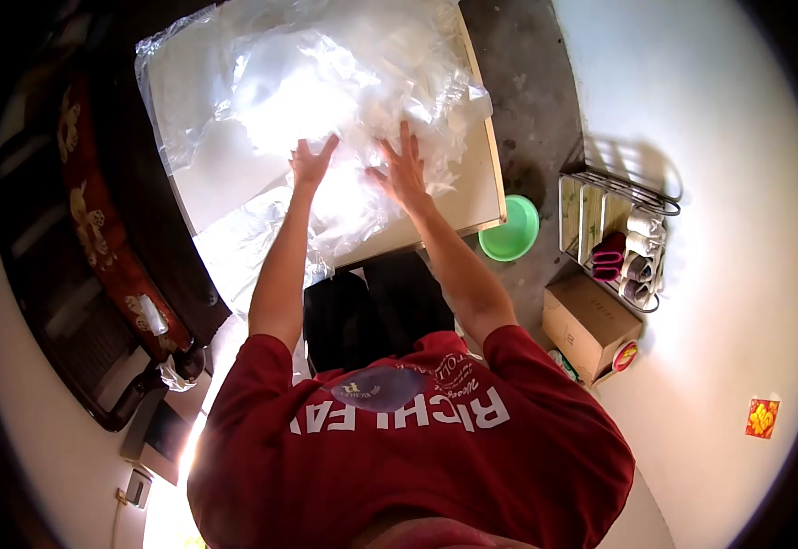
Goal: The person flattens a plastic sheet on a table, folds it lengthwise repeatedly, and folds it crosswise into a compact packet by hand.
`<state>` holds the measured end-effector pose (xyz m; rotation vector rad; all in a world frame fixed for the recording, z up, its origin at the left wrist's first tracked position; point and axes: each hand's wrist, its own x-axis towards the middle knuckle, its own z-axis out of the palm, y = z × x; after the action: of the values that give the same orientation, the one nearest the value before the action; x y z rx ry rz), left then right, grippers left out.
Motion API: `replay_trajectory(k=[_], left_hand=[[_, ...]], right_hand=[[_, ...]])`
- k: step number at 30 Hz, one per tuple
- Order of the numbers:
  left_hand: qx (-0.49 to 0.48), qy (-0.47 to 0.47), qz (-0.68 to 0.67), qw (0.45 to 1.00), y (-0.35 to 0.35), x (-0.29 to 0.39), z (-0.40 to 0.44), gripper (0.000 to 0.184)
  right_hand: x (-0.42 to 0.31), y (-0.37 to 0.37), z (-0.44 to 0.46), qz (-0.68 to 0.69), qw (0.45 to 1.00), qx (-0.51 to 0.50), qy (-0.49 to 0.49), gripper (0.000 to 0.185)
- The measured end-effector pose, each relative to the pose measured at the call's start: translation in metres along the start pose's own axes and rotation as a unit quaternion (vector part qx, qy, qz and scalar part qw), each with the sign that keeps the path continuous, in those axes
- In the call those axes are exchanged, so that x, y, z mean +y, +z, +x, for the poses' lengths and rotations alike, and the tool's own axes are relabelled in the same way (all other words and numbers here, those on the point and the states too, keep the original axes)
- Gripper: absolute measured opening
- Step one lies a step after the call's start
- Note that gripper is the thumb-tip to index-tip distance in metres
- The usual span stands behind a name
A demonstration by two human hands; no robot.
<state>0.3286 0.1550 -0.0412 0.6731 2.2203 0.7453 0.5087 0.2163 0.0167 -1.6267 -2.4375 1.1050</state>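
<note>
A white table (472,203) stands in front of me, with a heap of clear, crinkled plastic sheets or bags (326,69) over much of its top. My left hand (311,165) is over the near part of the heap, its fingers spread. To its right, my right hand (402,169) is also spread, its fingers over the plastic. Neither hand is closed on anything. Strong glare between and beyond the hands hides the detail of the plastic, so contact with it is hard to judge. Some plastic hangs over the near left edge.
On the floor right of the table sits a green basin (510,229). Farther right are a shoe rack (615,206) with shoes and a cardboard box (582,320) beside the wall. A dark wooden bench (51,274) with a red patterned cushion (92,220) runs along the left.
</note>
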Motion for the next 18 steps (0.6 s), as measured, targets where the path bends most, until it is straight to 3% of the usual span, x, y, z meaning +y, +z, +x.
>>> replay_trajectory(k=[3, 4, 9, 11, 12, 18], left_hand=[[0.028, -0.009, -0.052, 0.998, 0.016, 0.015, -0.019, 0.079], [0.027, -0.048, 0.007, 0.998, 0.022, 0.018, -0.022, 0.075], [0.024, -0.05, -0.013, 0.998, 0.044, 0.038, -0.037, 0.072], [-0.002, -0.048, -0.087, 0.995, 0.044, 0.054, -0.043, 0.065], [-0.002, -0.077, -0.035, 0.996, 0.047, 0.06, -0.045, 0.06], [-0.055, -0.082, -0.114, 0.989, 0.06, 0.078, -0.055, 0.062]], right_hand=[[0.013, -0.002, 0.001, 0.001, 1.0, 0.004, -0.008, 0.062], [0.016, -0.003, 0.001, -0.001, 1.0, 0.004, -0.016, 0.06], [0.036, -0.016, 0.004, -0.016, 1.0, 0.005, -0.022, 0.058], [0.04, -0.022, 0.004, -0.027, 0.999, 0.003, -0.019, 0.057], [0.045, -0.022, 0.004, -0.022, 0.999, 0.012, -0.023, 0.057], [0.066, -0.034, 0.001, 0.032, 0.996, 0.034, -0.073, 0.064]])
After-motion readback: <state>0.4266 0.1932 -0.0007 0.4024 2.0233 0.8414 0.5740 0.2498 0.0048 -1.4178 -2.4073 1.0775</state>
